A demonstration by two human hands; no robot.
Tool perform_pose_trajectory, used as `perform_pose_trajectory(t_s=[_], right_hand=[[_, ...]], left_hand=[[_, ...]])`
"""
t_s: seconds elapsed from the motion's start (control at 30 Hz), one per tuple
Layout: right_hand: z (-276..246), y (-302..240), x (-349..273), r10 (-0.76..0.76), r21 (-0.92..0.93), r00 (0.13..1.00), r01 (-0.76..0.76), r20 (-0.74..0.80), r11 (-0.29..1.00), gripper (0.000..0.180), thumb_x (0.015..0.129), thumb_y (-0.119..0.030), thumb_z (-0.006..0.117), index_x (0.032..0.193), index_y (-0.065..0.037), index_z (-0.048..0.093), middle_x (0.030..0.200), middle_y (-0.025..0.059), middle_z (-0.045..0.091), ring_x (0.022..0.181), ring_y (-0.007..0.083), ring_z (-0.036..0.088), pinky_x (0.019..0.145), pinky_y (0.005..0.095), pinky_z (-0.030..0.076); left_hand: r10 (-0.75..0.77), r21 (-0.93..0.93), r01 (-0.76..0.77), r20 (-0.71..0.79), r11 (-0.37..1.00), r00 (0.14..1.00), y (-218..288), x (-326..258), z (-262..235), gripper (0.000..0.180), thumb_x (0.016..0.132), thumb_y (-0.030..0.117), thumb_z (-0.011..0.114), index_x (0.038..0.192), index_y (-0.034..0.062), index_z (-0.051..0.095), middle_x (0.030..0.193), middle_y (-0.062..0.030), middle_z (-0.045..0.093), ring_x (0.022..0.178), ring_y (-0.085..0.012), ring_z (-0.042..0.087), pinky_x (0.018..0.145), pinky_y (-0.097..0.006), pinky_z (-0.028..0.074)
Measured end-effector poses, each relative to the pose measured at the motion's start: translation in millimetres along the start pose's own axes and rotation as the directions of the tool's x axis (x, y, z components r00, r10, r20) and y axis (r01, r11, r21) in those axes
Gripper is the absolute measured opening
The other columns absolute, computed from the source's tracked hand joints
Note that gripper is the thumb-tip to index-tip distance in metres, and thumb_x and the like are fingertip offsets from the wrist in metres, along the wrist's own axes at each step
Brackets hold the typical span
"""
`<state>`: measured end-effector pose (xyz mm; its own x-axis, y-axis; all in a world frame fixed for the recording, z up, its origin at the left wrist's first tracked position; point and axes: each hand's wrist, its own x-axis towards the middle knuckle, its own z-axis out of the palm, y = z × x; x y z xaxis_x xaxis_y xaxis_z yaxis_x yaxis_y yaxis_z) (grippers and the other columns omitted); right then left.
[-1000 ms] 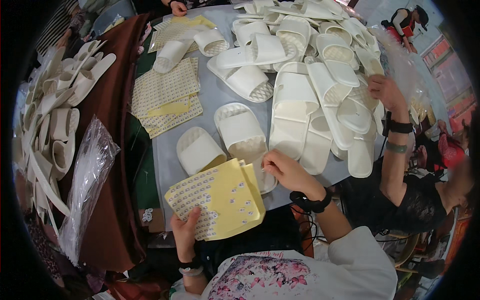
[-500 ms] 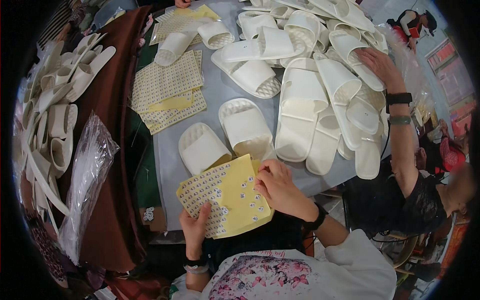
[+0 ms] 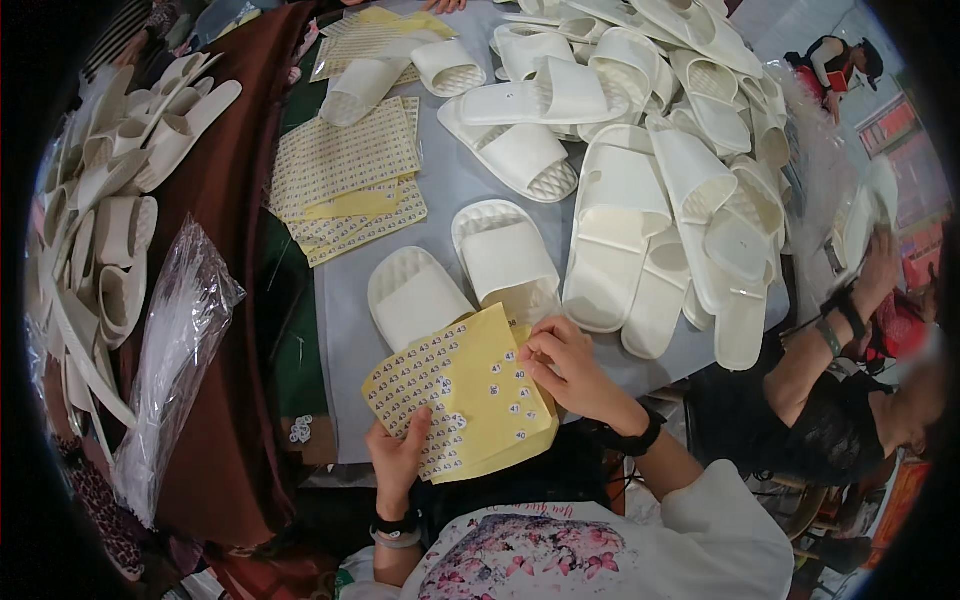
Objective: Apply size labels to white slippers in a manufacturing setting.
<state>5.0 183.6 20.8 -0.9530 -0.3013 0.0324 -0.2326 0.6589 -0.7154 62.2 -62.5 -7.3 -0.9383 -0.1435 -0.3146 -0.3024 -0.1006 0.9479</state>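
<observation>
In the head view, the sticker sheets (image 3: 465,385) are held low in front of the person's body, over the near edge of the grey table (image 3: 350,330). The left hand (image 3: 398,455) is clamped on their lower left corner, thumb on top, the other fingers hidden underneath. The right hand (image 3: 575,372) has its thumb and fingertips drawn close together at the right-hand edge; whether a sticker is pinched between them, I cannot tell. The sheets should be light and bendy, likely slick on the yellow backing and easy to crease, so a corner or margin off the stickers seems the best hold. The loose stickers look tiny and tacky, best taken by the rim. Beyond the upper edge of the sheets sit a left slipper (image 3: 415,295) and a right slipper (image 3: 505,255), probably soft, springy foam. Grey cloth shows between these and the spare sheets (image 3: 345,165) farther left, giving some room that way; on the right, the slipper pile (image 3: 690,175) crowds the space past the right hand.
</observation>
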Motion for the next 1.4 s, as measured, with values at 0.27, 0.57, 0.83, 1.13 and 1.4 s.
perform_pose_trajectory(t_s=[0.27, 0.57, 0.83, 1.13, 1.4], right_hand=[[-0.5, -12.5, 1.7, 0.041, -0.083, 0.999, -0.038, 0.034, 0.996, 0.016, 0.074, -0.019, 0.065, 0.086, -0.013, 0.058, 0.098, 0.0048, 0.045, 0.1, 0.0228, 0.043, 0.083, 0.0381, 0.026], [-0.3, -3.6, 1.0, -0.014, 0.012, 1.0, 0.014, -0.01, 1.0, 0.013, 0.077, -0.012, 0.06, 0.089, -0.014, 0.059, 0.095, 0.0033, 0.046, 0.095, 0.0213, 0.045, 0.082, 0.0378, 0.026], [21.8, -43.2, -12.2, -0.187, -0.303, 0.973, 0.138, -0.136, 0.943, 0.016, 0.073, -0.016, 0.066, 0.089, -0.016, 0.061, 0.086, -0.0015, 0.049, 0.083, 0.0158, 0.049, 0.077, 0.0356, 0.027], [25.1, -36.5, -13.7, -0.203, -0.281, 0.974, 0.169, -0.098, 0.945, 0.011, 0.073, -0.013, 0.065, 0.084, -0.014, 0.06, 0.084, -0.0012, 0.049, 0.081, 0.015, 0.048, 0.076, 0.0344, 0.027], [23.6, -40.8, -13.8, -0.135, -0.223, 0.986, 0.111, -0.1, 0.969, 0.018, 0.072, -0.012, 0.066, 0.088, -0.014, 0.057, 0.086, 0.0013, 0.051, 0.084, 0.0194, 0.049, 0.078, 0.0364, 0.027]], left_hand=[[-0.024, -0.001, 0.024, -0.019, 1.0, 1.0, 3.8, -1.5, 2.7, 0.02, 0.083, 0.011, 0.064, 0.094, -0.0057, 0.059, 0.082, -0.0064, 0.065, 0.066, -0.0066, 0.058, 0.058, -0.02, 0.047], [0.025, -0.022, -0.025, -0.011, 0.999, 1.0, 3.8, 0.1, 3.5, 0.02, 0.083, 0.011, 0.064, 0.093, -0.0061, 0.06, 0.082, -0.0069, 0.065, 0.066, -0.0064, 0.058, 0.057, -0.021, 0.048], [0.024, 0.021, -0.024, -0.019, 0.999, 1.0, 4.0, -1.2, 2.7, 0.02, 0.083, 0.011, 0.064, 0.091, -0.0059, 0.06, 0.081, -0.0068, 0.065, 0.066, -0.0064, 0.057, 0.057, -0.021, 0.047], [0.023, 0.0, -0.023, -0.021, 1.0, 1.0, 2.6, -1.2, 4.1, 0.019, 0.084, 0.01, 0.063, 0.092, -0.0061, 0.059, 0.081, -0.0071, 0.065, 0.066, -0.0066, 0.058, 0.056, -0.021, 0.047], [0.005, 0.014, -0.005, 0.002, 1.0, 1.0, 6.2, -0.9, 3.8, 0.019, 0.084, 0.011, 0.063, 0.091, -0.0061, 0.059, 0.081, -0.0077, 0.065, 0.066, -0.007, 0.058, 0.056, -0.021, 0.048]])
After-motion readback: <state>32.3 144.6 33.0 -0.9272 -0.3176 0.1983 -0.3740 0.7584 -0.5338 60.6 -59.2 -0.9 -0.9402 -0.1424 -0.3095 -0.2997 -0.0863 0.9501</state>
